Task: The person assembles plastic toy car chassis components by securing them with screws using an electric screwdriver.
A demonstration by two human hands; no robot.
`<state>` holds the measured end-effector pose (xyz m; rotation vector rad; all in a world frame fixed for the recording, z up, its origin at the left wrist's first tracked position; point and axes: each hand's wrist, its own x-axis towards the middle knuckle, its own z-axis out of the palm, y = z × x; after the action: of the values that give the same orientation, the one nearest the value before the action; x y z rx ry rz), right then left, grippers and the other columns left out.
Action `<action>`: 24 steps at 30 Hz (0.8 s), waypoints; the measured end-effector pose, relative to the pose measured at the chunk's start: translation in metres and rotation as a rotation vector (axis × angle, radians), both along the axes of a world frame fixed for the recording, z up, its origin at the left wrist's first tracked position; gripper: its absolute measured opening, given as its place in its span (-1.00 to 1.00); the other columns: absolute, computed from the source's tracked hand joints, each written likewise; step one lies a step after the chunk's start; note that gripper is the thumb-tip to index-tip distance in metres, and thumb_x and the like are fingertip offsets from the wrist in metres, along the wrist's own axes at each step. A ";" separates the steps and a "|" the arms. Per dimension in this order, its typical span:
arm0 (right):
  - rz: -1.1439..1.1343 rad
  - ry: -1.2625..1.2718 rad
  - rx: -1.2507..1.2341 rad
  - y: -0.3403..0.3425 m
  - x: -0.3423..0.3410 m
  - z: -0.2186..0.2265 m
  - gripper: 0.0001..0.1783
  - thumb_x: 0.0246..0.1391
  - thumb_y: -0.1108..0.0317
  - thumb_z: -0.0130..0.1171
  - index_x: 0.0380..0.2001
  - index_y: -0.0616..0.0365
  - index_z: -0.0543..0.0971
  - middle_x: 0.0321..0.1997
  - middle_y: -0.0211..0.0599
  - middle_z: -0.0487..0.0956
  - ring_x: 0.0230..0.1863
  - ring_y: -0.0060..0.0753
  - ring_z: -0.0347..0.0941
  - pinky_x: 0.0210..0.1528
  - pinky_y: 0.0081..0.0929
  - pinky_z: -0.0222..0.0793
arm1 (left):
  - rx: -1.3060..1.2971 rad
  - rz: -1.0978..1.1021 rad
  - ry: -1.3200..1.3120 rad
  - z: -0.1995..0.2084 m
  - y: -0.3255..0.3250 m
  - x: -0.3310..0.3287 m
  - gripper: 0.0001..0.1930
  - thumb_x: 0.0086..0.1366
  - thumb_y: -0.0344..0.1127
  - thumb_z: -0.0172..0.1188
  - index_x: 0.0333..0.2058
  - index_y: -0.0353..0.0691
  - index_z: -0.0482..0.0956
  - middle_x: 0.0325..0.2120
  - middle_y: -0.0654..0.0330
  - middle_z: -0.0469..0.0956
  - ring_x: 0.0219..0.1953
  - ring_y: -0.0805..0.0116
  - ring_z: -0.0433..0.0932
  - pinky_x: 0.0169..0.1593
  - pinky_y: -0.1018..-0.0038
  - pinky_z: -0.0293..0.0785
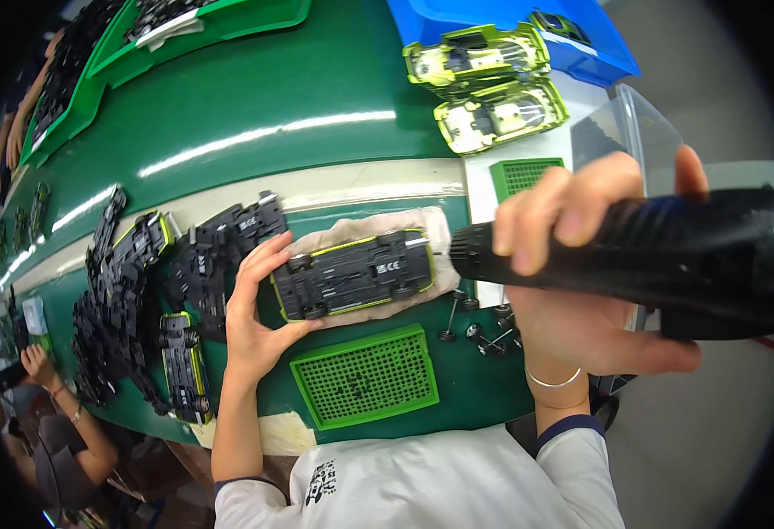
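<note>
1. Two bare hands meet at one toy car (352, 275), which lies wheels up on a beige cloth (343, 231) near the middle of the green table (484, 397).
2. The left hand (259, 313) grasps the car's left end, thumb along the near edge, fingers at the far side.
3. The right hand (572, 313) is clenched around a thick black driver (704, 264), held nearly level; its narrow tip points at the car's right end. Whether the tip touches, I cannot tell.
4. Just below the cloth sits a green grid tray (400, 370), with a few small dark bits in it.
5. Several axles (490, 340) with black wheels lie between that tray and the right forearm.
6. Left of the left hand, black parts are heaped in a pile (114, 326); a second car (182, 366), also wheels up, lies beside it.
7. Two yellow-green shells (502, 116) rest at the far right, next to a blue bin (616, 66).
8. At the far left, a co-worker's hand (39, 363) shows.
</note>
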<state>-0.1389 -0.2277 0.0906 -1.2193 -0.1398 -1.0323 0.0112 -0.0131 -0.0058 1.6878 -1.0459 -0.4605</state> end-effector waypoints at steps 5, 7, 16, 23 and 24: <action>-0.082 -0.111 0.003 0.013 0.000 0.009 0.03 -0.12 -0.45 0.05 0.26 0.01 0.13 -0.30 -0.33 0.26 -0.50 -0.44 0.22 -0.42 -0.40 0.31 | -0.034 -0.059 0.050 -0.001 0.000 0.006 -0.26 -0.22 -0.34 0.47 0.03 -0.23 0.41 0.10 0.07 0.39 0.18 0.12 0.32 0.23 0.27 0.22; -0.301 -0.111 0.071 0.027 0.006 0.013 0.01 -0.14 -0.46 0.08 0.22 0.01 0.19 -0.32 -0.38 0.25 -0.50 -0.47 0.25 -0.38 -0.35 0.31 | -0.072 -0.062 0.018 -0.003 -0.002 0.006 -0.29 -0.21 -0.33 0.47 0.01 -0.23 0.43 0.09 0.06 0.40 0.17 0.08 0.33 0.22 0.27 0.23; 0.206 -0.087 -0.215 0.068 0.070 0.005 0.10 -0.13 -0.53 -0.05 0.32 -0.08 -0.03 -0.29 -0.29 0.27 -0.60 -0.46 0.27 -0.59 -0.46 0.27 | -0.189 -0.050 -0.066 -0.007 -0.002 0.007 -0.29 -0.26 -0.31 0.50 -0.03 -0.23 0.45 0.06 0.05 0.42 0.14 0.05 0.35 0.19 0.22 0.26; 0.194 -0.007 -0.229 0.083 0.082 -0.012 0.13 -0.14 -0.58 -0.16 0.32 -0.05 -0.13 -0.34 -0.17 0.33 -0.67 -0.39 0.31 -0.64 -0.39 0.34 | -0.204 -0.027 -0.067 -0.010 -0.001 0.006 -0.29 -0.27 -0.37 0.49 -0.03 -0.24 0.44 0.02 0.06 0.44 0.11 0.04 0.37 0.17 0.22 0.30; 0.189 0.001 -0.221 0.086 0.083 -0.015 0.15 -0.15 -0.59 -0.18 0.31 -0.04 -0.14 -0.35 -0.16 0.34 -0.68 -0.38 0.32 -0.64 -0.39 0.35 | -0.210 -0.021 -0.062 -0.011 -0.001 0.006 -0.29 -0.27 -0.37 0.49 -0.03 -0.24 0.44 0.02 0.06 0.44 0.11 0.04 0.37 0.17 0.22 0.30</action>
<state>-0.0557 -0.1422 0.0759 -1.3775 -0.3701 -0.8673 0.0168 -0.0137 -0.0164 1.5136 -1.1176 -0.3019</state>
